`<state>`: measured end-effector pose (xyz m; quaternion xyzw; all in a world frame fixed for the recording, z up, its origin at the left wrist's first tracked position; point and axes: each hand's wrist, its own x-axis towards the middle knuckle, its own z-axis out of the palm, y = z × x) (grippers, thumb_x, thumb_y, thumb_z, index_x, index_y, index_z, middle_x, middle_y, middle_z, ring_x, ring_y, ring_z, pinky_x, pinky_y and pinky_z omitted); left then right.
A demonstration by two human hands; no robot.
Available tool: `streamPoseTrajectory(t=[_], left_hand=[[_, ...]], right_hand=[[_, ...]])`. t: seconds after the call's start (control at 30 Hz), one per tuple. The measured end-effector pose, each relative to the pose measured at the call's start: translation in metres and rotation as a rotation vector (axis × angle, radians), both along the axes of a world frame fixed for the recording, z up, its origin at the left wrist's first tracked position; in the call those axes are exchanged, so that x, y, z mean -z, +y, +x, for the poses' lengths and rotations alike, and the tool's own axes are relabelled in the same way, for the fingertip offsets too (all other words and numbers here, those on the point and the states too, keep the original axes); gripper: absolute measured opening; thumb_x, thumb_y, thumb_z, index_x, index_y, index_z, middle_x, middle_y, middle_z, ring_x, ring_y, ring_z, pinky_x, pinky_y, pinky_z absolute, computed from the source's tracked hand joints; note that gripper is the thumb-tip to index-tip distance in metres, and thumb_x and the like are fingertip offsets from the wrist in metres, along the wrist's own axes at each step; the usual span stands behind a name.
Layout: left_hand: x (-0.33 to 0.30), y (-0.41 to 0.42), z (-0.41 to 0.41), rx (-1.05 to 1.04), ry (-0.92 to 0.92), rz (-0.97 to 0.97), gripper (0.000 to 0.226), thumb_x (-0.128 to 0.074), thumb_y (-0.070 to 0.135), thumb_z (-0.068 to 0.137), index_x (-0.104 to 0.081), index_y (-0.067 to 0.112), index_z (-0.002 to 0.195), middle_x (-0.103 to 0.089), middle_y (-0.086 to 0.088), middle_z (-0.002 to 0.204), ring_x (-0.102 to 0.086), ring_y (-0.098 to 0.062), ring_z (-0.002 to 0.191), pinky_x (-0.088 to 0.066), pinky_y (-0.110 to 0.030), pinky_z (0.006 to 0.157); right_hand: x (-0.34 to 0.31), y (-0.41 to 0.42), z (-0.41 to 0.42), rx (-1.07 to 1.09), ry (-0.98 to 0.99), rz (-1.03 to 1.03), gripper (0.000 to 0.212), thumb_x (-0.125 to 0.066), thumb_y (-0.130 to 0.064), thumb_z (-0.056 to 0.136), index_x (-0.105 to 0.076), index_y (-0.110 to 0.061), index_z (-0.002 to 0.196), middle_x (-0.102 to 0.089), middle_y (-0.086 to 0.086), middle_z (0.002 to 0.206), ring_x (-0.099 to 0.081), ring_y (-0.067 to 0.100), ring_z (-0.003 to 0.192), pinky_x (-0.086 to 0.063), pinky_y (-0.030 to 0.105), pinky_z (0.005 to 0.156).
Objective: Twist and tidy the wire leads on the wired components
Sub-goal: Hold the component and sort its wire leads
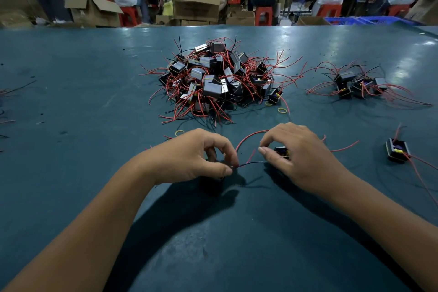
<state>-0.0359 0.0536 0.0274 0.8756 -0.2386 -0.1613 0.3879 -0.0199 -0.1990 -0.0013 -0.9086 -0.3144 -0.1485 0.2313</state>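
Teal worktop (pixel 83 102) fills the head view, with a big pile of wired components (pixel 213 78) at its middle. Nearer, the left hand (pixel 189 156) pinches a dark wire lead (pixel 251 163) in thumb and forefinger, while the right hand (pixel 301 156) curls its fingers (pixel 266 152) round a black component (pixel 282 150) and pinches the lead's other end.

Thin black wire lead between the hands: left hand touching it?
Touching. Head view shows the left hand pinching the thin black wire lead at its left end between thumb and forefinger.

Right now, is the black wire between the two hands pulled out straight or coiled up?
Pulled out, slightly bowed: the thin black wire lead spans from the left hand fingers to the right hand, no loops.
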Motion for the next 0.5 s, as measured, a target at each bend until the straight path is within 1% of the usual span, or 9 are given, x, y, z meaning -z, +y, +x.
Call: streamPoseTrajectory(t=[0.07,0.17,0.23,0.27,0.37,0.43,0.47,0.5], left_hand=[[0.002,-0.001,0.0,-0.006,-0.033,0.043,0.011,-0.077,0.028,0.087,-0.071,0.035,0.092,-0.061,0.019,0.067,-0.053,0.0,0.061,-0.039,-0.01,0.059],[0.002,-0.004,0.001,-0.028,-0.066,0.042,0.008,-0.075,0.022,0.088,-0.069,0.025,0.089,-0.064,0.017,0.07,-0.055,-0.002,0.062,-0.042,-0.012,0.059],[0.002,-0.005,0.002,-0.037,-0.092,0.042,0.01,-0.075,0.02,0.089,-0.065,0.022,0.087,-0.064,0.018,0.072,-0.055,-0.004,0.063,-0.044,-0.017,0.06],[0.002,-0.005,0.002,-0.04,-0.103,0.037,0.013,-0.075,0.019,0.088,-0.063,0.021,0.086,-0.063,0.017,0.071,-0.053,-0.004,0.063,-0.044,-0.02,0.06],[0.002,-0.005,0.001,-0.037,-0.126,0.03,0.021,-0.075,0.018,0.089,-0.057,0.023,0.08,-0.055,0.015,0.068,-0.046,-0.003,0.06,-0.039,-0.018,0.057],[0.003,-0.005,0.001,-0.031,-0.137,0.044,0.022,-0.073,0.017,0.089,-0.055,0.025,0.079,-0.053,0.014,0.068,-0.044,-0.003,0.059,-0.037,-0.017,0.056],[0.003,-0.005,0.001,-0.029,-0.141,0.048,0.022,-0.072,0.016,0.09,-0.055,0.025,0.079,-0.053,0.014,0.068,-0.044,-0.003,0.059,-0.037,-0.017,0.055],[0.004,-0.005,0.0,-0.028,-0.144,0.05,0.021,-0.071,0.015,0.089,-0.056,0.025,0.079,-0.054,0.011,0.069,-0.044,-0.004,0.059,-0.038,-0.018,0.056]], right_hand=[[-0.003,-0.002,-0.001,-0.015,0.013,0.014,0.008,-0.069,-0.028,0.09,-0.065,-0.021,0.092,-0.065,-0.009,0.095,-0.056,0.015,0.095,-0.038,0.036,0.094],[-0.01,-0.009,-0.004,-0.092,0.084,0.03,0.024,-0.077,-0.032,0.082,-0.065,-0.024,0.1,-0.066,-0.014,0.109,-0.056,0.006,0.11,-0.032,0.028,0.105],[-0.014,-0.014,-0.006,-0.129,0.115,0.059,0.029,-0.081,-0.033,0.078,-0.065,-0.025,0.102,-0.065,-0.015,0.113,-0.055,0.002,0.114,-0.032,0.026,0.107],[-0.015,-0.015,-0.007,-0.133,0.122,0.088,0.028,-0.081,-0.033,0.079,-0.066,-0.025,0.101,-0.065,-0.016,0.113,-0.055,0.001,0.114,-0.033,0.025,0.106],[-0.017,-0.014,-0.006,-0.094,0.132,0.183,0.016,-0.073,-0.038,0.085,-0.068,-0.025,0.094,-0.067,-0.016,0.106,-0.059,0.003,0.109,-0.038,0.026,0.101],[-0.016,-0.014,-0.004,-0.028,0.108,0.232,0.01,-0.068,-0.033,0.09,-0.068,-0.023,0.092,-0.069,-0.013,0.101,-0.062,0.004,0.101,-0.043,0.03,0.096],[-0.015,-0.014,-0.003,0.014,0.076,0.256,0.006,-0.067,-0.027,0.092,-0.068,-0.021,0.091,-0.069,-0.011,0.099,-0.063,0.001,0.095,-0.045,0.026,0.092],[-0.015,-0.015,-0.002,0.055,0.037,0.284,0.003,-0.067,-0.021,0.093,-0.068,-0.019,0.091,-0.07,-0.009,0.096,-0.062,-0.006,0.085,-0.044,0.017,0.085]])
